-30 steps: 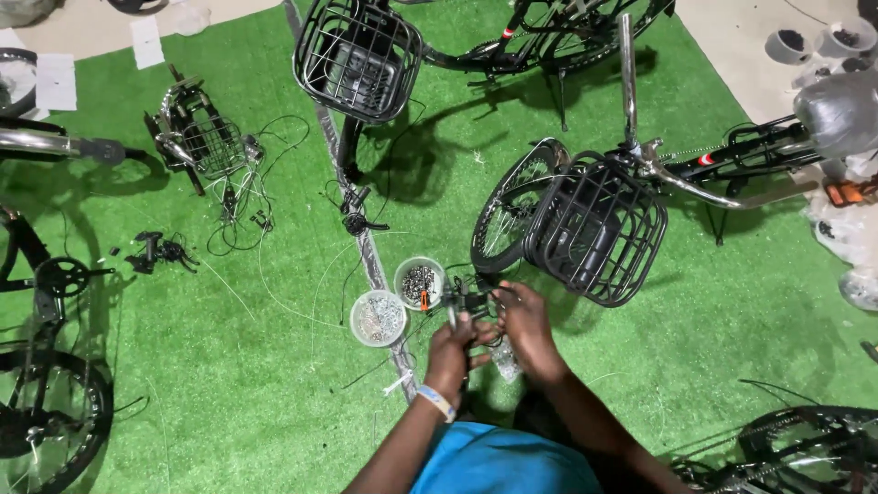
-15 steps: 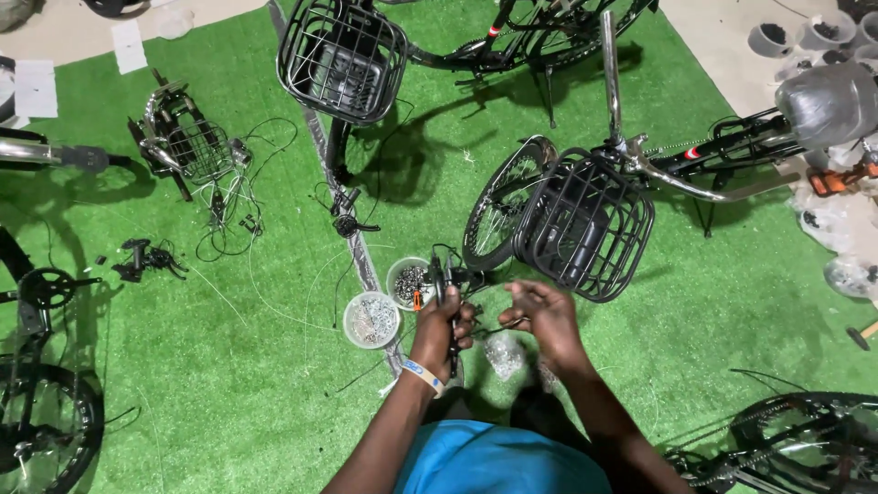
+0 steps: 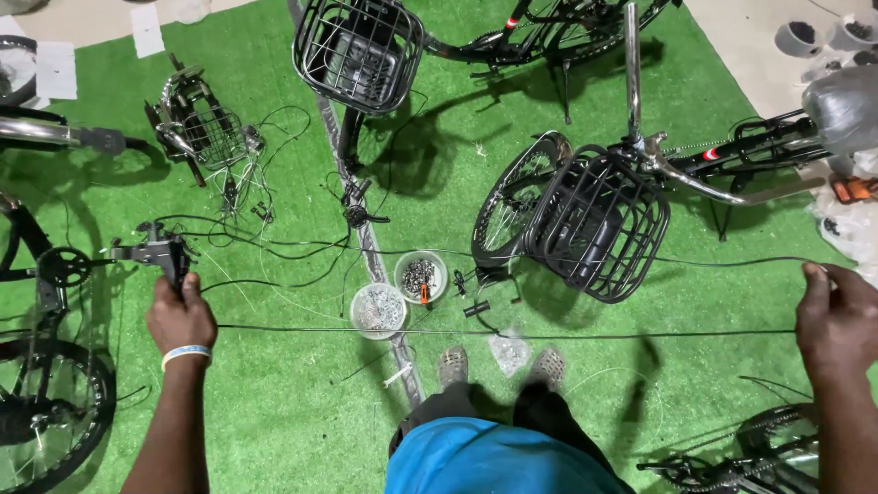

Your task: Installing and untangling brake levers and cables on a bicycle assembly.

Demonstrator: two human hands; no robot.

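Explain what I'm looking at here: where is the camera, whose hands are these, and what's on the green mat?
The picture comes from a camera worn on a person's head, looking straight down. Their blue shirt and two sandalled feet show at the bottom.

The left hand, with a pale wristband, grips a black brake lever assembly. The right hand is spread far out to the other side. A long thin black cable runs stretched between the two hands.

On the green artificial-grass mat in front of the feet stand two small round clear tubs of metal bits, with a small clear plastic bag nearby. Around them are bicycles with black wire front baskets, loose cables and a separate small basket part.
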